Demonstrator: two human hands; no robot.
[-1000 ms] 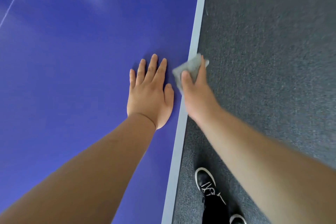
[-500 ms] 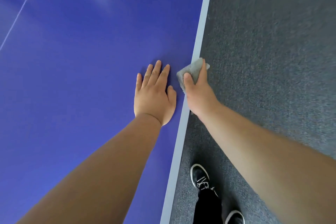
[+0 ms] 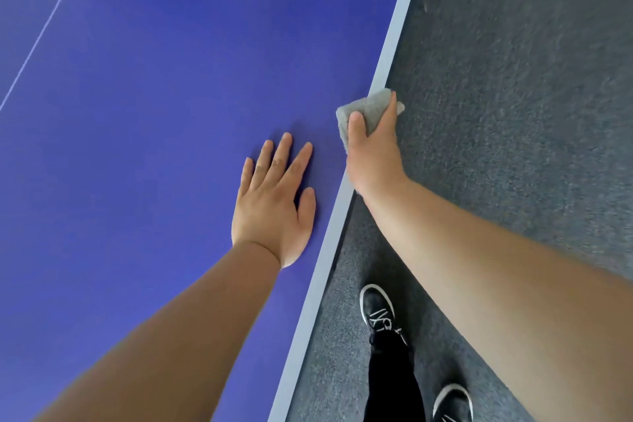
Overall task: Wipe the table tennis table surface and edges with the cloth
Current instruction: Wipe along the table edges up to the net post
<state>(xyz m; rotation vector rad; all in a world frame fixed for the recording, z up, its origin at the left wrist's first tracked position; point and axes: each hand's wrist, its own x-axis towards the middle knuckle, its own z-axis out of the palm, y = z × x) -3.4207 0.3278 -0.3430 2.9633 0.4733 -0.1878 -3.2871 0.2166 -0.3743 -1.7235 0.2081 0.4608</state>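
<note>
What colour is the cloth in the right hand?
Grey. The cloth shows best in the head view, held against the table's pale edge by the right hand.

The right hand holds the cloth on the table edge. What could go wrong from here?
1. The grey cloth sits partly over the pale table edge, gripped by the right hand; a loose grip could let it drop onto the carpet.
2. The left hand presses flat on the blue table surface and may leave smudges.

No readable text, brand or number on table (image 3: pixel 164 154), cloth (image 3: pixel 368 107) or shoe (image 3: pixel 377 313).
</note>
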